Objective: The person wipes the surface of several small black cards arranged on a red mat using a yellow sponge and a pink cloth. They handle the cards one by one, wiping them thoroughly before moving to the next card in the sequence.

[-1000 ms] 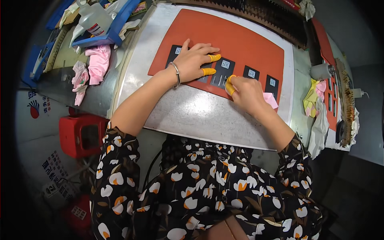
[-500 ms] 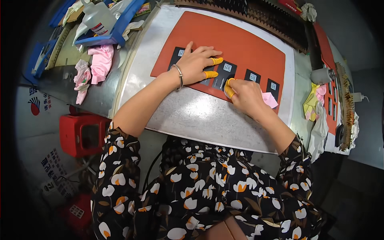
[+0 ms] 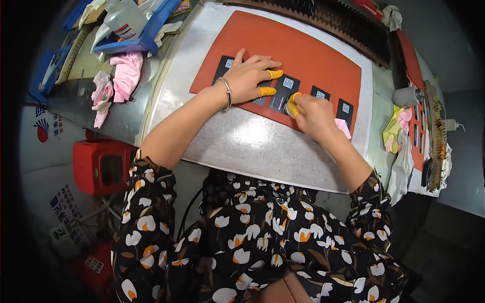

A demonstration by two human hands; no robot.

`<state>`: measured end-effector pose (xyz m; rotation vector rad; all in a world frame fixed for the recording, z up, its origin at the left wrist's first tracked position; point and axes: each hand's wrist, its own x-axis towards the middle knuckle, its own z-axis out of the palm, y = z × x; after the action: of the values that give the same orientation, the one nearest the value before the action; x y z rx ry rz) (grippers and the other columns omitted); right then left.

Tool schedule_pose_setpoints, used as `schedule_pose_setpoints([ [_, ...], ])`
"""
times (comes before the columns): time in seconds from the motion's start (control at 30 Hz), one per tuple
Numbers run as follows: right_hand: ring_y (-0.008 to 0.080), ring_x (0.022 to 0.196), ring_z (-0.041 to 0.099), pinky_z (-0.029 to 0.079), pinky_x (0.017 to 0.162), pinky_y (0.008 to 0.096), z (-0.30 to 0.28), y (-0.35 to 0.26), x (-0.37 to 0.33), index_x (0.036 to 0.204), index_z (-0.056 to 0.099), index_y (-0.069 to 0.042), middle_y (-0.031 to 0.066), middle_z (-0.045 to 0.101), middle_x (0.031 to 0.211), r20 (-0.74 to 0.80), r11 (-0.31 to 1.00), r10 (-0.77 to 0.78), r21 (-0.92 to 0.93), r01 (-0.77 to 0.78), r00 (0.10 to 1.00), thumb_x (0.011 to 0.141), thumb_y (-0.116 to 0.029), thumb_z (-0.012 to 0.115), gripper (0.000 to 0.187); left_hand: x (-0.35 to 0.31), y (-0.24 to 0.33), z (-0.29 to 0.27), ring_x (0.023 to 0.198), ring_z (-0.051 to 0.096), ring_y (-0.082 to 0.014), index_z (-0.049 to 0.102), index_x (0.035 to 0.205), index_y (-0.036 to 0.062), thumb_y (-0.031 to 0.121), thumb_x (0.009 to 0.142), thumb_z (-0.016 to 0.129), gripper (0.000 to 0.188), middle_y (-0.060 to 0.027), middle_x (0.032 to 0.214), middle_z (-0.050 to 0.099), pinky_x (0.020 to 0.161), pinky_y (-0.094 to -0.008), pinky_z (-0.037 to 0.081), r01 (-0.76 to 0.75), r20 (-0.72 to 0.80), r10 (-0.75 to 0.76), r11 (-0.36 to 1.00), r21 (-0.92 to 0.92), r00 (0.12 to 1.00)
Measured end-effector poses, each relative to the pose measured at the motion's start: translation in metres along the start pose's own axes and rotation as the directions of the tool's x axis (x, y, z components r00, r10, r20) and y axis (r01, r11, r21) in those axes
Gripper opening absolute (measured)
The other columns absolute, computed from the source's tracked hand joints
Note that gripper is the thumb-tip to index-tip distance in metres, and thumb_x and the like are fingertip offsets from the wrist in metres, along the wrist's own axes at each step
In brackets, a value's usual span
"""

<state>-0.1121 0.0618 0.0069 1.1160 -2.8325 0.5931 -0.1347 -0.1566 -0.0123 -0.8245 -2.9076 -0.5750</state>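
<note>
A red-orange mat (image 3: 298, 43) bears a row of black cards with square printed codes. My left hand (image 3: 248, 81) lies flat with fingers spread over the cards at the left, yellow finger cots on two digits. Between my hands is a black card (image 3: 284, 91). My right hand (image 3: 314, 115), also with yellow finger cots, is closed in a pinch at that card's right edge. A pink cloth (image 3: 344, 127) sticks out from its palm side, and a pale bit shows under the fingertips. Farther right is another black card (image 3: 344, 112), partly behind the cloth.
A blue tray (image 3: 126, 48) with a clear bottle (image 3: 125, 20) stands at the far left, pink cloths (image 3: 127, 76) beside it. A dark toothed rack (image 3: 323, 22) runs along the back. At right are a metal container (image 3: 408, 96) and crumpled cloths (image 3: 393, 129). A red stool (image 3: 101, 166) stands lower left.
My right hand has shifted slightly right along the card's edge, and less of the pink cloth shows. My left hand stays on the cards.
</note>
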Motion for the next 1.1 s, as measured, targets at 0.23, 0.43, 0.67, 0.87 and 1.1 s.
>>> schedule_pose_setpoints([
  [0.23,0.0357,0.067,0.06,0.046,0.057,0.0455,-0.001,0.015,0.025,0.076,0.055,-0.003,0.0175,0.062,0.074,-0.042,0.986,0.141,-0.09,-0.144,0.989,0.077,-0.014,0.056,0.012,0.001,0.0,-0.003,0.128,0.033,-0.0193,0.056,0.121,0.0201,0.034,0.079,0.063,0.045,0.0033,0.135,0.043,0.106,-0.0563,0.01,0.005,0.01,-0.005,1.0,0.007,1.0],
  [0.43,0.0374,0.066,0.059,0.046,0.058,0.0465,0.01,-0.012,0.004,0.076,0.054,-0.002,0.0177,0.059,0.069,0.032,1.0,-0.021,0.018,0.02,0.999,0.072,-0.011,0.056,0.01,-0.004,0.003,0.001,0.128,0.033,-0.0192,0.055,0.121,0.0196,0.033,0.08,0.062,0.044,0.0025,0.135,0.043,0.106,-0.0564,0.009,0.01,0.019,-0.009,1.0,-0.014,1.0],
  [0.67,0.0364,0.065,0.059,0.045,0.056,0.046,0.005,-0.002,0.011,0.076,0.053,-0.001,0.0163,0.06,0.069,-0.004,0.998,-0.057,0.025,0.057,0.998,0.075,-0.011,0.056,0.01,-0.002,0.0,0.002,0.128,0.033,-0.0195,0.055,0.121,0.0203,0.034,0.08,0.062,0.044,0.0037,0.134,0.043,0.106,-0.0567,0.01,-0.008,-0.011,0.008,1.0,0.015,1.0],
  [0.87,0.037,0.065,0.059,0.045,0.057,0.047,0.01,-0.006,0.024,0.076,0.054,-0.001,0.0179,0.061,0.071,-0.026,0.999,0.014,-0.032,-0.015,1.0,0.074,-0.011,0.054,0.01,0.0,-0.002,0.001,0.128,0.033,-0.0198,0.056,0.12,0.0197,0.036,0.08,0.061,0.043,0.0026,0.134,0.043,0.106,-0.056,0.011,0.001,-0.014,-0.001,1.0,0.004,1.0],
  [1.1,0.037,0.063,0.059,0.045,0.056,0.047,0.003,-0.007,0.024,0.076,0.056,-0.002,0.0183,0.061,0.068,-0.045,0.997,0.078,0.007,-0.077,0.996,0.073,-0.008,0.054,0.007,-0.003,-0.003,0.003,0.129,0.033,-0.0198,0.057,0.119,0.0183,0.036,0.08,0.061,0.042,0.0024,0.133,0.044,0.106,-0.0571,0.011,-0.017,-0.028,0.017,1.0,0.006,0.999],
])
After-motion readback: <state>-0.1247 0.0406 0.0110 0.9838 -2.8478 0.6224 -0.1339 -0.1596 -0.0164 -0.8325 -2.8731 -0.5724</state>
